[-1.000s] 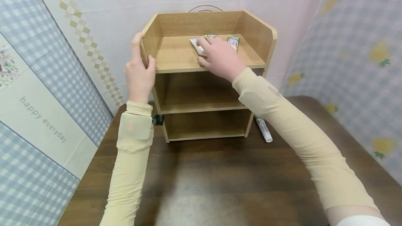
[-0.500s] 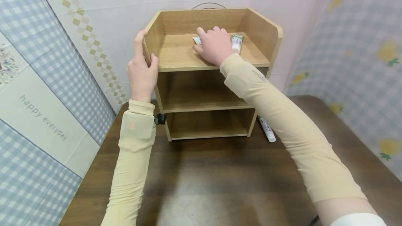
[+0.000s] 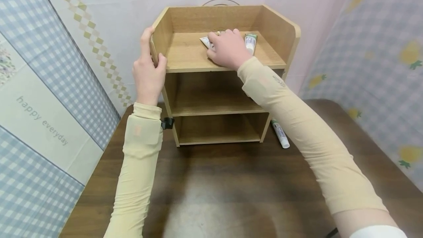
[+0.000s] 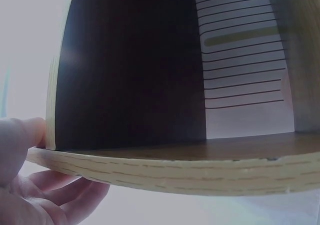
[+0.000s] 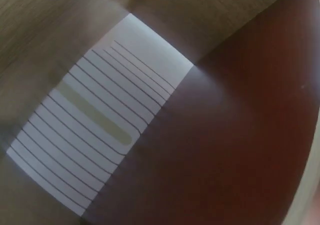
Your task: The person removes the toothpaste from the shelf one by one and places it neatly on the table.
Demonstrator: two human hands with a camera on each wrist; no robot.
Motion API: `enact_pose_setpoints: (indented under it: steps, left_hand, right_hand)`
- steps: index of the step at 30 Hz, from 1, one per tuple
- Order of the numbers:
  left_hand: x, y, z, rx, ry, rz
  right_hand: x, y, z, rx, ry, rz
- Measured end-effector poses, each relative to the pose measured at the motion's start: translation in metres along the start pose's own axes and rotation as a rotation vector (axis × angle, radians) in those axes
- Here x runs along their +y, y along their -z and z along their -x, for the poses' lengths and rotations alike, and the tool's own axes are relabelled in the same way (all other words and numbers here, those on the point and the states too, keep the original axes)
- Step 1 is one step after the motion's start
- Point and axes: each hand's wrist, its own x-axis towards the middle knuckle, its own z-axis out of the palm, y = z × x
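Note:
A wooden shelf unit (image 3: 218, 113) stands on the table, with an upper tray and two compartments below. My left hand (image 3: 148, 71) grips its left side panel (image 3: 162, 39); in the left wrist view, curled fingers (image 4: 75, 197) lie against the board. My right hand (image 3: 228, 49) is low over the upper tray, curled at a white squeeze tube (image 3: 205, 41) whose flat end shows at the left. Its fingertips are hidden. Just right of that hand lies another white tube (image 3: 250, 42) with a green end. Behind its knuckles a small light-coloured piece shows, too covered to identify.
A third white tube (image 3: 280, 134) lies on the dark wooden table (image 3: 214, 186), right of the shelf unit. Patterned cloths (image 3: 49, 120) hang on both sides and behind. The tray has raised walls at back and right (image 3: 277, 34).
My right hand has moved over the tubes on the upper tray, and the left one has shifted slightly leftward. My left hand keeps its grip on the side panel.

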Motion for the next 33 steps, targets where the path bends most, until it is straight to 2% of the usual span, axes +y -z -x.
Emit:
enact_pose_setpoints:
  steps: [5, 10, 24, 33]
  left_hand:
    - [0.001, 0.001, 0.000, -0.009, 0.003, -0.003]
    - [-0.001, 0.003, 0.000, -0.017, 0.015, -0.005]
    - [-0.005, 0.007, -0.001, -0.005, 0.027, 0.003]
    - [-0.005, 0.006, -0.002, -0.001, 0.026, 0.002]
  right_hand:
    - [0.002, 0.000, 0.009, 0.051, 0.083, -0.027]
    - [0.000, -0.001, 0.020, 0.079, 0.126, -0.057]
    - [-0.018, -0.004, 0.048, 0.206, 0.102, -0.108]
    - [-0.019, -0.011, 0.064, 0.343, 0.143, -0.108]
